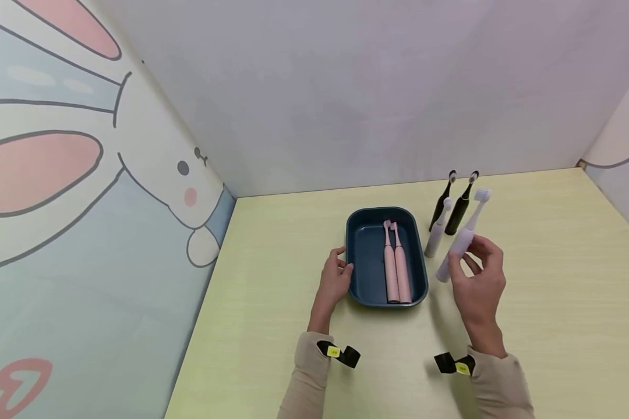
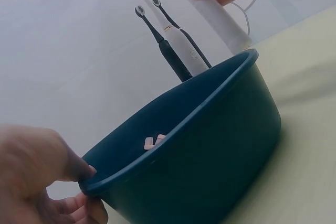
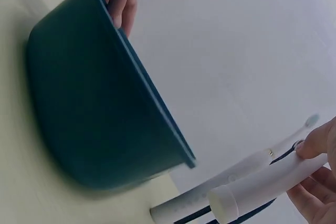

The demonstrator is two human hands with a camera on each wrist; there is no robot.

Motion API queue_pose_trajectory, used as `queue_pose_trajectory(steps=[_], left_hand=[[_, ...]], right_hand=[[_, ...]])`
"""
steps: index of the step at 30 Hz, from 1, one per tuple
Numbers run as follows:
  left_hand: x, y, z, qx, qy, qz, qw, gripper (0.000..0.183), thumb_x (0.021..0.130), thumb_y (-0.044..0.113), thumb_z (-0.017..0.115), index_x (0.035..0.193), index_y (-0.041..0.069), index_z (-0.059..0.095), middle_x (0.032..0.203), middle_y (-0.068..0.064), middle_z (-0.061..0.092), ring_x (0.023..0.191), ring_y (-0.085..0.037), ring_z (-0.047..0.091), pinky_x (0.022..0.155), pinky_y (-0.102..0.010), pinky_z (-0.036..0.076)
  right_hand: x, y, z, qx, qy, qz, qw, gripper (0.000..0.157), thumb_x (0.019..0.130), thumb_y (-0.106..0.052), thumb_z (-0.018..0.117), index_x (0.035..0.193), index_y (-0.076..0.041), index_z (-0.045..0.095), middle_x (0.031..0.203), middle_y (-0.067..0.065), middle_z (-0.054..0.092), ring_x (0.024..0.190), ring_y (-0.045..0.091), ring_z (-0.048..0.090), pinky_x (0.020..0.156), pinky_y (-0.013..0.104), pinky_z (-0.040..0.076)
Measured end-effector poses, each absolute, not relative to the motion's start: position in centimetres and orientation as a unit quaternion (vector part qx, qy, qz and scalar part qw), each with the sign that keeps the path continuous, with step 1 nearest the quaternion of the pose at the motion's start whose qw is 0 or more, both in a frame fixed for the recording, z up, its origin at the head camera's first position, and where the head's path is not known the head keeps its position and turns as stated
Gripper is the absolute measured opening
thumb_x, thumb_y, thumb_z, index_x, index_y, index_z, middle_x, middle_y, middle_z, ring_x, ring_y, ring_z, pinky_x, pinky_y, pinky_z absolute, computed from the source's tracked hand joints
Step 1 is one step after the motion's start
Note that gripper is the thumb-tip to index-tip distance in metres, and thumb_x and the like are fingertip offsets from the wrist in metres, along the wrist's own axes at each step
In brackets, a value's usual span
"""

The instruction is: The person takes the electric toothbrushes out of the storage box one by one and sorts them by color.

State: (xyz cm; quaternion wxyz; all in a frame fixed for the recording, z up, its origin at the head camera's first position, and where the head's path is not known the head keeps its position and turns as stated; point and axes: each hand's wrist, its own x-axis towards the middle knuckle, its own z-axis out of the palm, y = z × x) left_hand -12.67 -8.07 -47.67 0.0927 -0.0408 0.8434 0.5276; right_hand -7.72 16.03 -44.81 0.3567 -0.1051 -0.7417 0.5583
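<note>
A dark blue plastic basin [image 1: 366,262] sits on the table, and my left hand [image 1: 336,280] grips its left rim, thumb on top and fingers below. Two pink electric toothbrushes [image 1: 391,274] lie side by side inside, heads pointing away from me. Just right of the basin, my right hand [image 1: 480,283] pinches a white electric toothbrush [image 1: 458,247] by its handle, its head up and tilted right. Behind it stand another white electric toothbrush [image 1: 435,237] and two black ones [image 1: 458,216]. In the left wrist view, the basin wall [image 2: 210,156] hides most of the pink brushes.
The pale wooden table [image 1: 272,250] meets a plain whitish wall [image 1: 346,105] behind the toothbrushes. A side panel with a rabbit drawing [image 1: 152,169] borders the table on the left. Another printed panel [image 1: 621,180] stands at the right edge.
</note>
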Motion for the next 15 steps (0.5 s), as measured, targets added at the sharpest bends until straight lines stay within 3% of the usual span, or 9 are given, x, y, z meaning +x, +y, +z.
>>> queue_pose_trajectory(steps=[15], left_hand=[[-12.6, -8.1, -47.8, -0.040, 0.845, 0.526, 0.087, 0.044, 0.097, 0.010, 0.053, 0.139, 0.009, 0.043, 0.092, -0.008, 0.052, 0.072, -0.014, 0.051, 0.061, -0.024, 0.044]], right_hand=[[-10.0, 17.8, -47.3, -0.136, -0.749, 0.548, 0.347, 0.044, 0.084, 0.000, 0.065, 0.125, 0.004, 0.048, 0.113, -0.013, 0.051, 0.104, 0.001, 0.056, 0.087, 0.012, 0.047]])
